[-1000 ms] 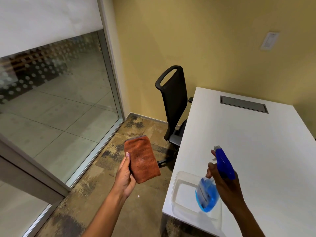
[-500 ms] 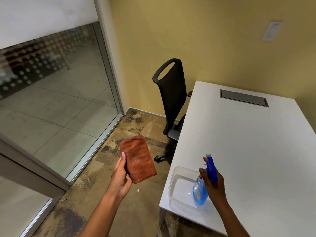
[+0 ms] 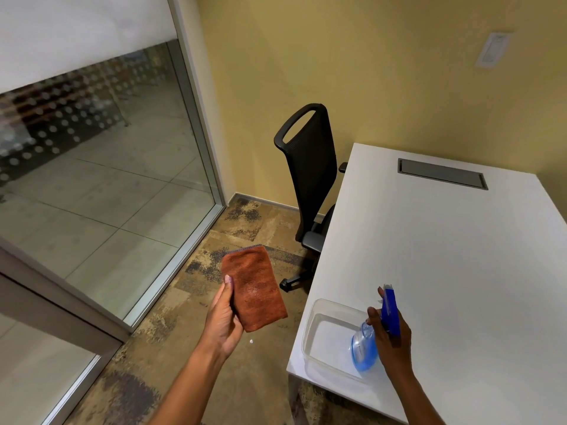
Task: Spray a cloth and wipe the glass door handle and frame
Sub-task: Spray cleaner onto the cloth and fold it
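1. The table (image 3: 445, 271) is the landmark: white, with a grey hatch (image 3: 441, 177) toward its far side and a black chair (image 3: 310, 179) tucked at its left edge. Left of the table, across a strip of carpet, stands the glass wall with its metal frame (image 3: 196, 124). No door handle can be made out here, so the wiping part looks not yet begun.

2. A clear tray (image 3: 310, 342) sits on the table's near left corner. Judging by the bottle hanging over it, the step in hand is parking the sprayer there.

3. The cloth (image 3: 254, 286), rust-brown and folded, is off the table's left edge, over the carpet. The left hand (image 3: 222, 320) grips its lower left edge, thumb lying on top. A paler, shiny patch on its face suggests it is already damp.

4. The bottle (image 3: 365, 351), blue liquid inside, hangs over the tray's right end. The right hand (image 3: 391, 335) is clenched round its neck and blue trigger head.

5. To do this well: lower the bottle upright into the tray, keep fingers off the trigger, let go only once it stands. Keep the cloth's damp face outward, ready for the frame.
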